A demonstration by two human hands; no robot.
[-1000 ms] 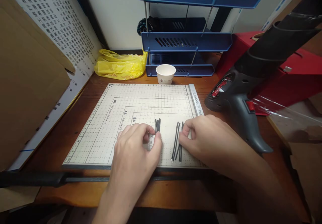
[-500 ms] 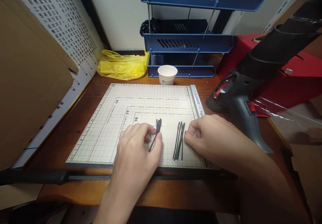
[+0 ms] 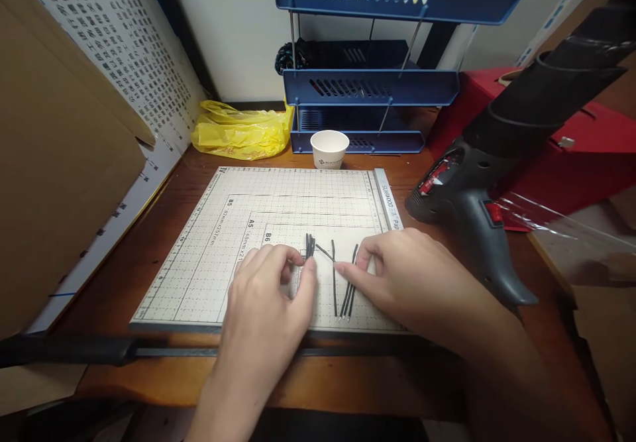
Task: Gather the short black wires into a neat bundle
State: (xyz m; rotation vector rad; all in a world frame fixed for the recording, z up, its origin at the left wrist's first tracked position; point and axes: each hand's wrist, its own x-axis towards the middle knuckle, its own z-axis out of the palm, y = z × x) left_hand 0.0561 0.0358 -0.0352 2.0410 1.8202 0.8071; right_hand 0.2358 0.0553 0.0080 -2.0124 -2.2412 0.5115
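Several short black wires point(image 3: 310, 246) with silvery ends stand bunched between the thumb and fingers of my left hand point(image 3: 271, 293), which is closed on them. More such wires point(image 3: 346, 299) lie loosely side by side on the gridded board of a paper cutter point(image 3: 199, 243). My right hand point(image 3: 397, 270) is over these loose wires, its thumb and index finger apart. Its thumb tip touches an upright-lying wire point(image 3: 334, 293) and the end of a slanted wire point(image 3: 324, 252) that points towards the left-hand bundle. The right hand's other fingers are curled and partly hidden.
A white paper cup point(image 3: 330, 150) stands behind the board, before blue tiered trays point(image 3: 370, 87). A yellow plastic bag point(image 3: 241, 130) lies at back left. To the right are a black heat gun point(image 3: 477, 190) and a red box point(image 3: 556, 164). The cutter's handle point(image 3: 74, 349) runs along the front.
My right thumb has moved left across the loose wires, and the fingers have spread. One wire now stands apart from the group, and another slants towards my left hand. The left hand keeps its bundle.
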